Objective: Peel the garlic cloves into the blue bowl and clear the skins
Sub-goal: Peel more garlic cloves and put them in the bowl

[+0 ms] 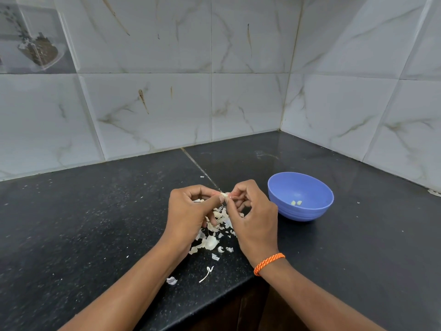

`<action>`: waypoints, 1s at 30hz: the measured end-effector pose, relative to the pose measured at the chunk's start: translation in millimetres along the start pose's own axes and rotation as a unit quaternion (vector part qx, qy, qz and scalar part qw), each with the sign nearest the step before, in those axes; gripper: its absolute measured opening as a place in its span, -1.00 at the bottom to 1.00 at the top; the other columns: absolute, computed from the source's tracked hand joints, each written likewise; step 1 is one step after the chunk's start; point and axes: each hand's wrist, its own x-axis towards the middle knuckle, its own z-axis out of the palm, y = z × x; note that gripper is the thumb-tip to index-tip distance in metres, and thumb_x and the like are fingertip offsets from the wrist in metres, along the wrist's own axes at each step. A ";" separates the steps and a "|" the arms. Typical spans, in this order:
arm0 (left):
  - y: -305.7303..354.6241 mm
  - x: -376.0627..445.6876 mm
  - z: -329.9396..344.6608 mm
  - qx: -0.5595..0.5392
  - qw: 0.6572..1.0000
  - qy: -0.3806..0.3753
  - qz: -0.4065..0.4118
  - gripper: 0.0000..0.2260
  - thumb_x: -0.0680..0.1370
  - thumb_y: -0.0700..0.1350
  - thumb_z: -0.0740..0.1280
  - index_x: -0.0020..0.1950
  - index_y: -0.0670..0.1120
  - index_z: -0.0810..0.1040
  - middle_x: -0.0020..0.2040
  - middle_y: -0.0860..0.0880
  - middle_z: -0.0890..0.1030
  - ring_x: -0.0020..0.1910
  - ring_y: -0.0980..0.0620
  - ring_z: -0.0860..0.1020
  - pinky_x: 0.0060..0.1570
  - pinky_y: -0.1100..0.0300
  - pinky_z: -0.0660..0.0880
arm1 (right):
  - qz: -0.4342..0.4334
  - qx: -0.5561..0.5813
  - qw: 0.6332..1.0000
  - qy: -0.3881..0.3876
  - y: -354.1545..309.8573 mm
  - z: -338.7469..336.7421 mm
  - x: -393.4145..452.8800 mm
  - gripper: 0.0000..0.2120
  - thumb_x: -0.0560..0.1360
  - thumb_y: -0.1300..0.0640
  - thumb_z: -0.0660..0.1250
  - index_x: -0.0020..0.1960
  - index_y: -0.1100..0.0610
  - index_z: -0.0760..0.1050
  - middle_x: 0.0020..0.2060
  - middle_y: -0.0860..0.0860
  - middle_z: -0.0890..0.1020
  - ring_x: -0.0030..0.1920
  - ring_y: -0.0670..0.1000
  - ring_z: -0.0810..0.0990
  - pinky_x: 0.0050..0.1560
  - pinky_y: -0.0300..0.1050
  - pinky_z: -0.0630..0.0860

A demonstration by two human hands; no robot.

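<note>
- Garlic clove (224,196) pinched between both your hands, left hand (188,211) and right hand (253,218), above the skins (216,231).
- Clove's long axis: cannot tell.
- Blue bowl (310,211) lies right; right hand nearer for the drop.

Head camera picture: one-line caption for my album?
Both hands pinch a garlic clove beside the round blue plastic bowl.

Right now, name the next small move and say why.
Probably pull the loose skin off the clove pinched between the left hand and right hand: skin still clings to it, and the blue bowl holds only two peeled cloves.
</note>
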 end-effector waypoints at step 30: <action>2.6 -0.6 8.3 -0.018 1.000 0.003 0.005 -0.87 0.60 -0.27 0.45 -0.14 -0.23 0.66 -0.27 -0.07 0.61 -0.54 0.02 0.38 -0.54 0.24 0.36 | 0.072 0.171 0.981 -0.049 -3.9 -3.6 1.2 -0.86 0.63 0.22 0.46 0.13 0.03 0.64 0.00 -0.13 0.68 0.06 0.04 0.70 -0.08 0.10 0.66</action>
